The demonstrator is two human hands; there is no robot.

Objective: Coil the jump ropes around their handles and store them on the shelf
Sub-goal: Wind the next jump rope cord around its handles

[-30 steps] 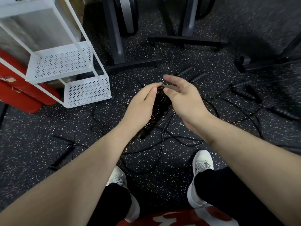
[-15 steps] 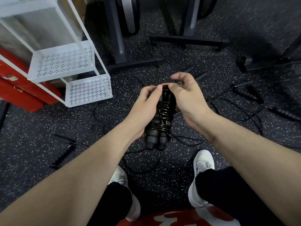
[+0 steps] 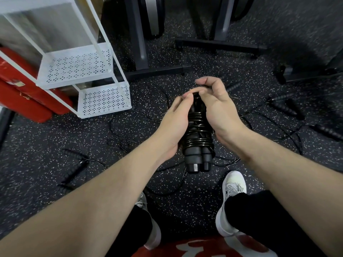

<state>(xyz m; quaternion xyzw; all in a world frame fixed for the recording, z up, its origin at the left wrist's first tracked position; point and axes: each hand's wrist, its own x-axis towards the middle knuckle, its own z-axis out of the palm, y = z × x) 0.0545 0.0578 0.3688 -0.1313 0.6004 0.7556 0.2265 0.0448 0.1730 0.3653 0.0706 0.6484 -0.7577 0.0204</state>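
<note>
Light is dim and even across the dark speckled floor (image 3: 46, 145), brightest on the white shelf (image 3: 78, 65) at upper left, which reads pale and slightly washed out. Soft shadows pool under the forearms and at upper right. Wide-angle bending curves the frame edges, and fine detail is smeared and soft throughout.

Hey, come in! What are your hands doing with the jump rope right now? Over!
Left hand grips coiled jump rope. Right hand pinches its top end. White shelf bare, nothing blocking. More ropes loose on floor.
</note>
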